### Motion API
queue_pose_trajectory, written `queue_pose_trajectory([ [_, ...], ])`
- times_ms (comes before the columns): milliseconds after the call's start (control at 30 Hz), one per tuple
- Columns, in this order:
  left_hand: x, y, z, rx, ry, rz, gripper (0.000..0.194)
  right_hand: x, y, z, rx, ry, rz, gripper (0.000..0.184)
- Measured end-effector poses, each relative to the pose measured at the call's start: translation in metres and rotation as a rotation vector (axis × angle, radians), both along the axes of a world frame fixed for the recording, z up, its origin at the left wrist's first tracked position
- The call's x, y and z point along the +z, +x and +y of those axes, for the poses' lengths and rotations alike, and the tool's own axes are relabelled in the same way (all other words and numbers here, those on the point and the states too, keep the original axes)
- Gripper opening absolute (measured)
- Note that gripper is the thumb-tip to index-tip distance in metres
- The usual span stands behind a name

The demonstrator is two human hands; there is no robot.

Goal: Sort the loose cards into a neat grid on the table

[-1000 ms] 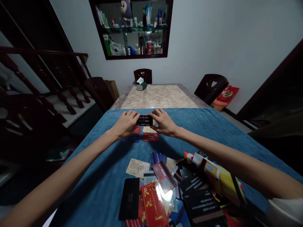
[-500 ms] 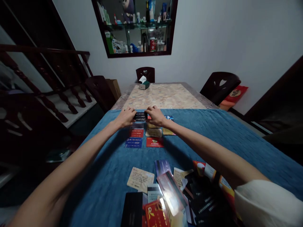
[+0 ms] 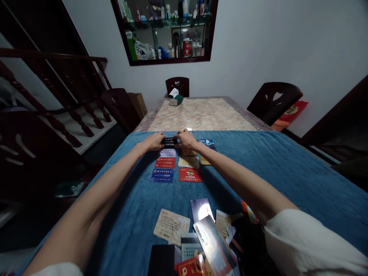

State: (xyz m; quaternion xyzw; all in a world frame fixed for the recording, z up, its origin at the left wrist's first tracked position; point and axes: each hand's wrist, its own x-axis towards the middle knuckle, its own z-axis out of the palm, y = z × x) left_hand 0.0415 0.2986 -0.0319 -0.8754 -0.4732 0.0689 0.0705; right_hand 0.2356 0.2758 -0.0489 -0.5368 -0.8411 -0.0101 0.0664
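A black card (image 3: pixel 169 143) with white print is at the far end of the left column of cards. My left hand (image 3: pixel 153 142) pinches its left edge, and my right hand (image 3: pixel 186 140) its right edge. Nearer me in that column lie a pale card (image 3: pixel 167 153), a red card (image 3: pixel 165 163) and a blue card (image 3: pixel 162 175). A second column has a cream card (image 3: pixel 188 162) and a red card with a picture (image 3: pixel 190 175). My right hand and forearm partly cover that column and a third, where a blue card (image 3: pixel 207 143) shows.
Close to me, a loose heap holds a beige card (image 3: pixel 171 226), a shiny silvery card (image 3: pixel 214 243), a black card (image 3: pixel 161 260) and several others. Blue cloth (image 3: pixel 129 214) covers the near table. A tissue box (image 3: pixel 176 101) stands at the far end, with chairs around.
The black card has tipped flatter and come down toward the cloth, still between both hands. My view has shifted slightly, and my right sleeve covers more of the heap.
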Motion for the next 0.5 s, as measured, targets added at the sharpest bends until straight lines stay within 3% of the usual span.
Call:
queue_pose_trajectory([
  [500,-0.018,0.004,0.02,0.015,-0.081,0.008,0.036,-0.007,-0.001,0.009,-0.025,-0.092,-0.051,0.042],
])
